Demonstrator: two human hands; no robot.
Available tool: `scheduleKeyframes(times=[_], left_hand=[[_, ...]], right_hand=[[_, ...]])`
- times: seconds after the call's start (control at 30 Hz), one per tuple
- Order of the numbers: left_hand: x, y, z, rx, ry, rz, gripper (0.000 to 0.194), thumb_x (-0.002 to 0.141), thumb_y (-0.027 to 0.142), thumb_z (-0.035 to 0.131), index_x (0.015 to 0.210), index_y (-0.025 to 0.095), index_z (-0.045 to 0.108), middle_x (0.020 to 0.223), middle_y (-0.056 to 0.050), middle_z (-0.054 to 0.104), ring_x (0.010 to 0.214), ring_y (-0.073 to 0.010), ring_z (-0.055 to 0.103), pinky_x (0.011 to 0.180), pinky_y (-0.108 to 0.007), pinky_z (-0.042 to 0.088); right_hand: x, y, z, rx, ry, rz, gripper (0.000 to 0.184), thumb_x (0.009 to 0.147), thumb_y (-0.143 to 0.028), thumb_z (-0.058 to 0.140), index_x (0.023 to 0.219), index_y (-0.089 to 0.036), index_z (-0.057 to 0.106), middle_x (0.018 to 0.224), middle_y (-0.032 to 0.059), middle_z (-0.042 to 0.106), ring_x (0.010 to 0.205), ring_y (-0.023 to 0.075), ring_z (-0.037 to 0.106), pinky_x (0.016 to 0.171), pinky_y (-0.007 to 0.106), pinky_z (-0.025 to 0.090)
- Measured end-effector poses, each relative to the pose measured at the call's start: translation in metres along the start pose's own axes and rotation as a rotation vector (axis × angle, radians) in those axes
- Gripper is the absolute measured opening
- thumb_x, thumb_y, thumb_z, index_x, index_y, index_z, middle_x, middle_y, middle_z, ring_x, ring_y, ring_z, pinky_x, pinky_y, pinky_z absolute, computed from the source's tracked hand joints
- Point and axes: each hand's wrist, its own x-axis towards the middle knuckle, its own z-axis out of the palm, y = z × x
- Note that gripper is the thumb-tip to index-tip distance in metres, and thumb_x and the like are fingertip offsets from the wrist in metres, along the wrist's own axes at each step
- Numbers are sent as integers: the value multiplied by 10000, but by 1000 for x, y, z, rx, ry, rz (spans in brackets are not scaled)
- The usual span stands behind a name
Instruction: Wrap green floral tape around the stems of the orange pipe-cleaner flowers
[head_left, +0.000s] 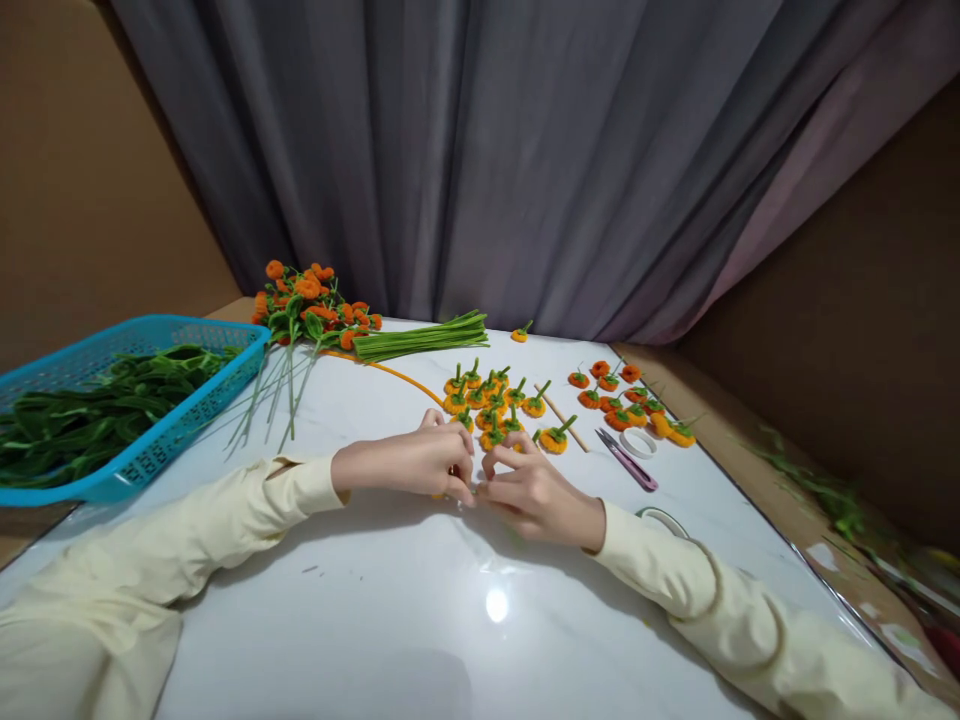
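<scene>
My left hand is closed in a pinch over the middle of the table, fingertips pointing right. A bit of yellow-orange shows under its fingers, but what it holds is mostly hidden. Facing it, my right hand has its fingers bent and pressed together, the tips almost meeting the left ones; I cannot make out what lies between them. Just beyond both hands sits a cluster of yellow-orange fuzzy flower heads with green stubs pointing up. A long orange fuzzy strip runs from the back left toward my left hand.
A blue basket of green fuzzy leaves stands left. Behind are orange flowers on stems and a bundle of green stems. Darker orange flower heads, pink-handled scissors, a white tape roll and a thin stick lie right.
</scene>
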Motion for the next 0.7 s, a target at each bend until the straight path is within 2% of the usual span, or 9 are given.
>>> scheduleKeyframes(times=[0.1, 0.2, 0.33, 0.5, 0.7], left_hand=[[-4, 10, 0, 204, 108, 62, 151, 812, 182, 654, 666, 160, 625, 712, -21, 670, 1129, -263, 482, 886, -402, 253], [-7, 17, 0, 316, 168, 128, 187, 784, 22, 546, 648, 144, 584, 724, -38, 665, 1127, -251, 494, 901, -431, 236], [-8, 19, 1, 308, 144, 138, 212, 694, -28, 514, 595, 151, 568, 656, -28, 646, 1094, -251, 522, 911, -443, 227], [-10, 19, 1, 286, 76, 112, 225, 708, -28, 496, 623, 154, 598, 648, -37, 650, 1124, -267, 505, 892, -447, 222], [-10, 21, -1, 134, 31, 123, 266, 772, -5, 478, 571, 151, 555, 669, -23, 650, 1064, -233, 522, 862, -400, 248]], right_hand=[[0, 1, 0, 252, 30, 314, 225, 904, -219, 559, 718, -154, 669, 752, 32, 610, 772, 144, 542, 776, 326, 389], [1, -2, -6, 463, 39, 452, 218, 869, -203, 616, 667, -150, 676, 732, 21, 619, 752, 131, 560, 773, 292, 429], [2, -5, -7, 527, 26, 424, 170, 848, -187, 641, 688, -148, 682, 739, 29, 627, 791, 139, 572, 793, 293, 441], [-2, -1, -4, 402, 35, 297, 140, 856, -201, 628, 735, -147, 672, 758, 39, 602, 794, 150, 555, 803, 330, 413], [-4, 3, -7, 176, -26, 80, 187, 890, -123, 475, 810, -150, 642, 720, 47, 605, 846, 176, 539, 826, 372, 358]])
